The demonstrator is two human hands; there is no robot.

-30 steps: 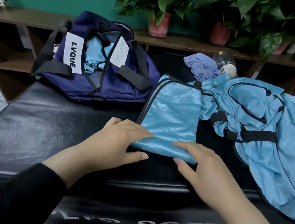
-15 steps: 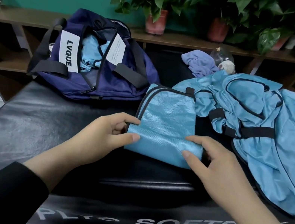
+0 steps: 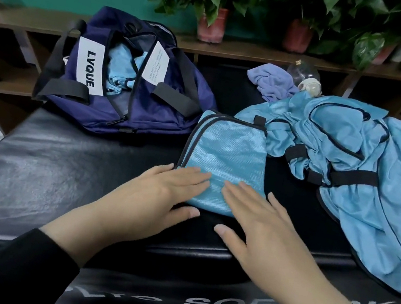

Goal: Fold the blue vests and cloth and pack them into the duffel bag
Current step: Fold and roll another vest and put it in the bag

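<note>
Vest (image 3: 226,153), folded, lay at 12 o'clock of both hands, bag (image 3: 124,90) at 10. Left hand (image 3: 160,193) and right hand (image 3: 257,220) pressed flat, grasping nothing. Risk: slick fabric unfolding on lifting.

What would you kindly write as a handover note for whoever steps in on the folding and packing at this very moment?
Left hand: open, flat on the near left part of the folded vest.
Right hand: open, flat on its near right part.
The folded vest lies on the black padded bench, right of the duffel bag.
Done: one vest folded; the bag is unzipped with light blue fabric already inside.
Left: pack the folded vest; fold and pack the unfolded vest pile on the right and the purple cloth behind it.
</note>
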